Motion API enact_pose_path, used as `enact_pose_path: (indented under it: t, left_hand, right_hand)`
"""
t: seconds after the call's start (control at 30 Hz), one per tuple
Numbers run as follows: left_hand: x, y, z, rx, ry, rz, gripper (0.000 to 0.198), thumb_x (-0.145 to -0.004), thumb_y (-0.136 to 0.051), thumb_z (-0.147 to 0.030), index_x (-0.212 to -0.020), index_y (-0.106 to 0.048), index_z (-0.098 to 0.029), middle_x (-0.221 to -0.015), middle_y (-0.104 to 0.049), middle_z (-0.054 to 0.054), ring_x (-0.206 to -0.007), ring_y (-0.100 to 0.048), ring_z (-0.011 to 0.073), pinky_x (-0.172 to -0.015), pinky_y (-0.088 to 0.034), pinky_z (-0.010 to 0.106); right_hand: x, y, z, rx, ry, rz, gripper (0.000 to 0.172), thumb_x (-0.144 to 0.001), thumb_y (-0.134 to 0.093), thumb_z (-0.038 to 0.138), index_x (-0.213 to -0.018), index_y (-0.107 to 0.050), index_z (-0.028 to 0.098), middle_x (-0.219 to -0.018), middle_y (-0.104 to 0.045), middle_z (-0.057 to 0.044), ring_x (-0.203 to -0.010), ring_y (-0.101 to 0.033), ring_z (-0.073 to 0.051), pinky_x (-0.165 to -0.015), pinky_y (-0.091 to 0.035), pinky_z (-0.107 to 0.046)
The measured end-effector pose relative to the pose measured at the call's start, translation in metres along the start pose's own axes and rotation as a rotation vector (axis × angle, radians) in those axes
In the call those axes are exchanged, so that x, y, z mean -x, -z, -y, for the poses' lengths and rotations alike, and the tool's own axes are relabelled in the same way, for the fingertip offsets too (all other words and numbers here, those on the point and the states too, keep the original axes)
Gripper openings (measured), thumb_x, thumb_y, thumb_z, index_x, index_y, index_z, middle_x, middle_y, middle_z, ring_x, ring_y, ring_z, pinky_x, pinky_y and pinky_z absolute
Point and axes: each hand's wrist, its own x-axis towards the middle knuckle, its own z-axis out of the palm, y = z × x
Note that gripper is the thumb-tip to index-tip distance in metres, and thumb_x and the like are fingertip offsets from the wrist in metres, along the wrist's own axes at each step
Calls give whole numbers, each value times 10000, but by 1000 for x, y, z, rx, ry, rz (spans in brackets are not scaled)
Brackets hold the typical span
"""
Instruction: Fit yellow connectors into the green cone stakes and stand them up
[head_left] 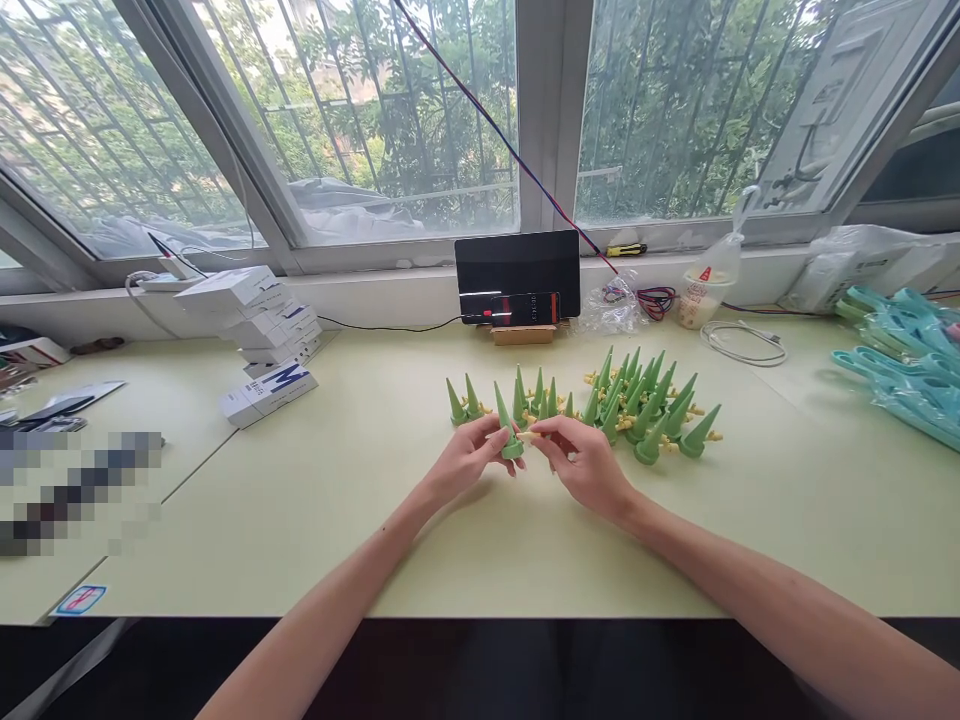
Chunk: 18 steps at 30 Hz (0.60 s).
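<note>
Over the middle of the table, my left hand (469, 458) grips a green plastic cone (511, 448) with a round base, its tip pointing up. Beside it, my right hand (583, 458) pinches a small pale yellow piece (529, 436) against the cone's side. Whether that piece is fixed into the cone, I cannot tell. Just behind my hands stand several more green cones (519, 395). A denser cluster of cones (651, 400), many with yellow pieces sticking out, is to the right of these.
A black tablet (517, 268) and a phone (525, 309) lean at the back. White boxes (262, 320) are stacked on the left. A bagged cup (703, 295), a coiled white cable (742, 342) and teal plastic parts (900, 375) lie to the right.
</note>
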Motion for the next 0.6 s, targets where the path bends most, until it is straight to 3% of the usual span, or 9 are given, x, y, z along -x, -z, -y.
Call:
enact_pose_path:
  t: [0.6]
  left_hand:
    - [0, 1, 3, -64, -9, -13, 247, -928, -561, -387, -904, -578, -142, -787, -630, 37, -713, -674, 182, -715, -595, 377]
  right_hand:
    - [2, 1, -1, 24, 17, 47, 141, -949, -540, 268, -930, -649, 181, -742, -612, -23, -565, -489, -128, -537, -396, -260]
